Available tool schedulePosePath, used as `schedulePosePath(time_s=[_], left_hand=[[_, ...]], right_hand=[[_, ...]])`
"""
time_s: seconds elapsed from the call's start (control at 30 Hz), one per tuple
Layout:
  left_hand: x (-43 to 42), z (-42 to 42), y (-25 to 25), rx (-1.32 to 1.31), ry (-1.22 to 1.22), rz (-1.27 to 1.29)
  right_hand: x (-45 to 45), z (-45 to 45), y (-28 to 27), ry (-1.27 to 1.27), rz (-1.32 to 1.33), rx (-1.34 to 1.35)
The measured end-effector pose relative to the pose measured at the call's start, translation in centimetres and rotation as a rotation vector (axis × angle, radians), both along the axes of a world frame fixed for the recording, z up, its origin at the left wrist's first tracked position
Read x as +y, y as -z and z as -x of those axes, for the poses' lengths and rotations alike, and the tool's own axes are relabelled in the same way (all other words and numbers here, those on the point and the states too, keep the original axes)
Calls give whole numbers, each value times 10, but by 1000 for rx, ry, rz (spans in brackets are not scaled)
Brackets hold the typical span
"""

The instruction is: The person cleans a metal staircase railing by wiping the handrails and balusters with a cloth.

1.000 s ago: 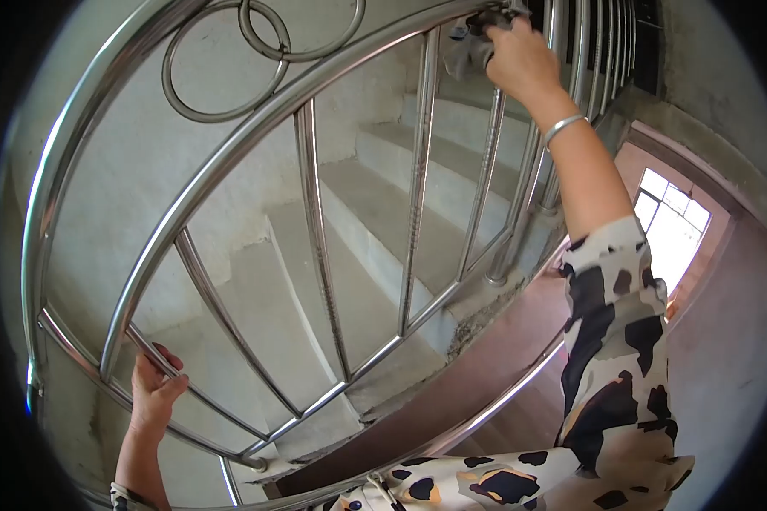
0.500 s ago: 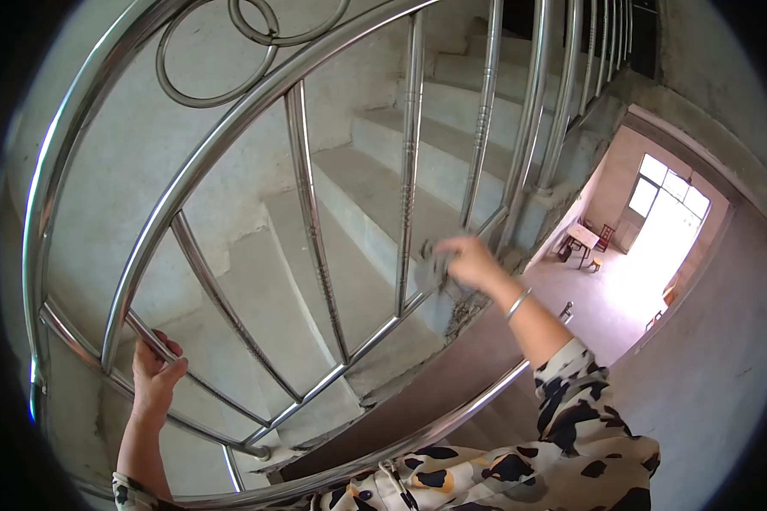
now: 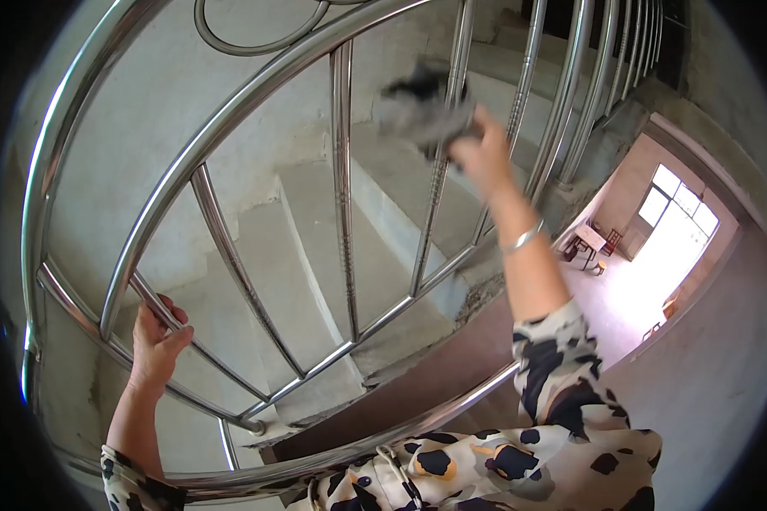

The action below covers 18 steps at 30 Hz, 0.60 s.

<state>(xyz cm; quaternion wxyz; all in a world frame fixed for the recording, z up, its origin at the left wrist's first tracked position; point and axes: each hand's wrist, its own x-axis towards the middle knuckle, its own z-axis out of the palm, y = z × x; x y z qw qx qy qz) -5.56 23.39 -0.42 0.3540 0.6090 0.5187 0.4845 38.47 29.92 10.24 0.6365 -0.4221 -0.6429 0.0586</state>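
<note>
Around a short slanted bar of the steel railing [image 3: 341, 196] at the lower left, my left hand [image 3: 157, 345] has its fingers wrapped. My right hand [image 3: 484, 157], with a silver bangle on the wrist, grips a grey and black cloth [image 3: 426, 106]. The cloth is blurred by motion and lies across an upright baluster [image 3: 439, 183] in the upper middle. Part of the fingers is hidden behind the bar and the cloth.
Concrete steps [image 3: 315, 247] rise behind the railing toward the upper right. A curved lower handrail [image 3: 383, 443] runs close in front of my body. Below on the right, a room shows a small table [image 3: 590, 237], a chair [image 3: 610, 242] and a bright doorway [image 3: 677, 243].
My right hand went from the top of the railing down to a baluster's foot, then up to the middle of a baluster with the cloth. My left hand stays on its bar. The view has shifted slightly.
</note>
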Motion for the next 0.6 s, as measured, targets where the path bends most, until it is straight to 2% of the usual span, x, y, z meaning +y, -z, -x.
schedulePosePath(time_s=[0.03, 0.07, 0.1, 0.13, 0.17, 0.23, 0.3, 0.37, 0.4, 0.5, 0.6], left_hand=[[1, 0, 1, 9, -12, -5], [2, 0, 1, 19, -26, -10], [2, 0, 1, 21, -34, -7], [2, -1, 1, 19, -35, -14], [2, -1, 1, 18, -35, -17], [2, 0, 3, 39, -42, -19], [3, 1, 4, 50, -47, -34], [3, 2, 6, 19, -34, -54], [4, 4, 5, 12, -40, -76], [1, -1, 0, 48, -53, -6], [4, 4, 7, 1, -23, -46]], right_hand=[[-4, 4, 37, 43, 12, 30], [8, -2, 82, 179, -209, -195], [-6, 4, 109, 189, 66, -142], [-5, 3, 144, 181, 129, -140], [-10, 8, 175, 241, 20, -214], [-31, 18, 217, 307, 98, -244], [-36, 19, 225, 376, 162, -280], [-32, 8, 213, 246, 360, -116], [-31, 7, 190, 76, 421, 157], [-17, 3, 90, 191, -113, 12], [-5, 8, -32, 174, -447, -59]])
